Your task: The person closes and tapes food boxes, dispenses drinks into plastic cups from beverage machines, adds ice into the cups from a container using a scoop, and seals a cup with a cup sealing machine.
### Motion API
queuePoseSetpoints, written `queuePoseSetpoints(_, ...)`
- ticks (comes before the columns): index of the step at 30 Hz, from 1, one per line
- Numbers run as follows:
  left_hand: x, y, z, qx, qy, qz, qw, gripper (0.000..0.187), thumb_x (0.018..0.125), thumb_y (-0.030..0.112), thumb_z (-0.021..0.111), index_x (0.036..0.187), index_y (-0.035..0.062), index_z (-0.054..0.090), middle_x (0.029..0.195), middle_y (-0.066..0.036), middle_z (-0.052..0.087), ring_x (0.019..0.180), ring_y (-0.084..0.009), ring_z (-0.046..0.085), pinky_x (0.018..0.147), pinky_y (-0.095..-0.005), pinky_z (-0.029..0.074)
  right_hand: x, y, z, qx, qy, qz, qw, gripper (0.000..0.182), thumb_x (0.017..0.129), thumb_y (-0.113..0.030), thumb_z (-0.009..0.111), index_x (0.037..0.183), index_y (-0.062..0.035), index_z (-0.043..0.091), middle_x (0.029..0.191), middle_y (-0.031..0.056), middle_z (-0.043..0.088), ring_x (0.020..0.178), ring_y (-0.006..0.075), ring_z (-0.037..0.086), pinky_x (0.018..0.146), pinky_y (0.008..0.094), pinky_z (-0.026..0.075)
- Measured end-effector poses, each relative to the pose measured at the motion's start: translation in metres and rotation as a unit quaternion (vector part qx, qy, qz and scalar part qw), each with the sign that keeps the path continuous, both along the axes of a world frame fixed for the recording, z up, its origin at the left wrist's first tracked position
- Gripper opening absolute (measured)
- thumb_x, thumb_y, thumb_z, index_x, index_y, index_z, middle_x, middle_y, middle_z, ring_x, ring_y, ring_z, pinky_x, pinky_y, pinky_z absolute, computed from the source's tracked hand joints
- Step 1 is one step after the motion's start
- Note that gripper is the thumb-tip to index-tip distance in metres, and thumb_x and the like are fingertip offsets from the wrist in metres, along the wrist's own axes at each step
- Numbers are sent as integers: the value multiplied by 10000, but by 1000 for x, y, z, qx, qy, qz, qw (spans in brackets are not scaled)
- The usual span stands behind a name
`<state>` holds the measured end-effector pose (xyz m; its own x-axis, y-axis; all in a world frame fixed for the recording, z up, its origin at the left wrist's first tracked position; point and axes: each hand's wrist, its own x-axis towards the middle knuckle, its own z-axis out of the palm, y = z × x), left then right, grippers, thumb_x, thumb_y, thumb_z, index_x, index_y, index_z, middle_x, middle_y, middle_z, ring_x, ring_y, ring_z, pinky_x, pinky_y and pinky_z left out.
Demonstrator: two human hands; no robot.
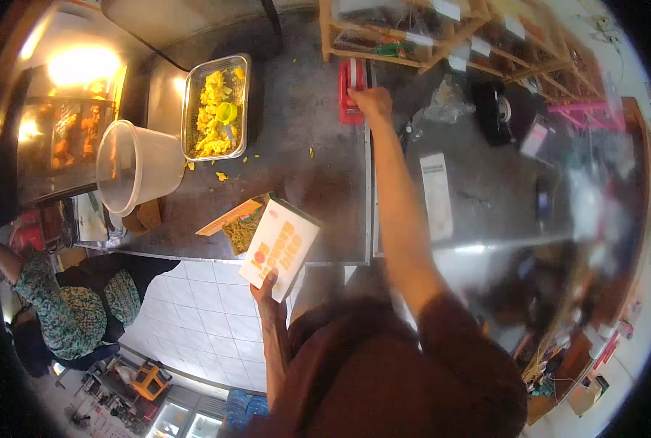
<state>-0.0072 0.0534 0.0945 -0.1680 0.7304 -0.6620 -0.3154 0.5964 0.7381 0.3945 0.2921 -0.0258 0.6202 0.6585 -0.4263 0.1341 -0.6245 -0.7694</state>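
My left hand (268, 289) grips the lower end of a white box (280, 247) with orange lettering, held tilted at the front edge of the dark table. The box's orange-edged flap (230, 218) stands open to the left, and brown food (240, 232) shows beside it. My right hand (371, 104) is at the far side of the table, its fingers closed on a red tool (351, 91), perhaps a stapler or tape dispenser. A metal tray (247, 109) of yellow food pieces lies left of that hand, with a yellow-green cup (226, 112) in it.
A clear plastic tub (137, 168) lies near the tray, by a lit display case (70, 131). Wooden shelving (442, 44) stands at the back. On the right are a white paper strip (436, 196) and a plastic bag (448, 100). A person (70, 317) is at the left.
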Motion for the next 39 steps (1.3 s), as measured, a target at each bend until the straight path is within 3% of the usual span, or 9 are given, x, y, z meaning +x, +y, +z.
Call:
queuePoseSetpoints(2,1,3,1,-8,15,-2,1000,652,789,128,721,1366,-39,466,1231,-142,630,1062,-256,649,866,-386,557,-7,-5,9,-13,38,-33,999,348,834,-320,782,906,20,755,799,100,746,674,154,696,683,283,557)
queuePoseSetpoints(4,5,6,3,42,-50,-15,998,641,796,124,713,1365,-39,466,1235,-143,628,1066,-259,650,864,-380,558,-19,-18,7,187,81,-128,971,309,840,-288,778,883,17,749,752,84,739,668,130,686,669,284,540)
queuePoseSetpoints(8,-3,5,-12,25,-50,-26,998,639,802,122,706,1371,-39,462,1245,-146,624,1078,-257,644,885,-382,547,-64,-74,40,182,-36,-116,976,263,846,-250,771,850,12,742,709,68,727,658,124,679,657,292,521)
queuePoseSetpoints(13,-1,8,-11,16,-63,-25,998,637,841,146,689,1406,-10,440,1296,-134,597,1157,-254,602,961,-389,505,-85,-92,-78,68,-203,-122,969,280,850,-283,769,827,-7,731,730,89,731,660,134,675,653,319,502)
queuePoseSetpoints(16,-3,13,-7,-22,-111,-20,993,624,875,192,667,1423,13,427,1323,-116,580,1191,-253,576,968,-396,499,-71,-105,-66,57,-210,-58,974,289,877,-289,747,813,-9,719,691,48,704,637,108,633,639,282,483)
queuePoseSetpoints(19,20,36,31,-12,-96,-16,995,591,908,219,639,1424,28,425,1336,-113,564,1195,-255,570,971,-393,495,-80,-137,51,159,95,37,982,232,908,-258,710,847,-33,709,701,11,659,636,106,590,624,269,473)
queuePoseSetpoints(24,44,69,43,60,-196,-12,979,531,925,189,622,1395,17,444,1309,-116,579,1171,-252,583,967,-390,497,-138,-185,171,309,173,247,902,184,902,-153,716,793,-15,664,711,0,613,680,43,516,597,247,415)
queuePoseSetpoints(27,59,73,53,82,-170,-21,982,500,933,165,614,1380,13,449,1297,-120,587,1166,-256,590,964,-388,504,-173,-183,176,223,105,200,948,171,880,-142,739,798,-11,665,720,10,626,696,46,540,612,240,433)
queuePoseSetpoints(39,85,42,97,68,-234,-91,966,588,910,250,617,1406,2,422,1354,-162,565,1182,-292,597,931,-424,530,-134,-234,149,259,232,153,925,142,821,-60,790,916,-13,696,848,32,710,783,68,630,726,253,519)
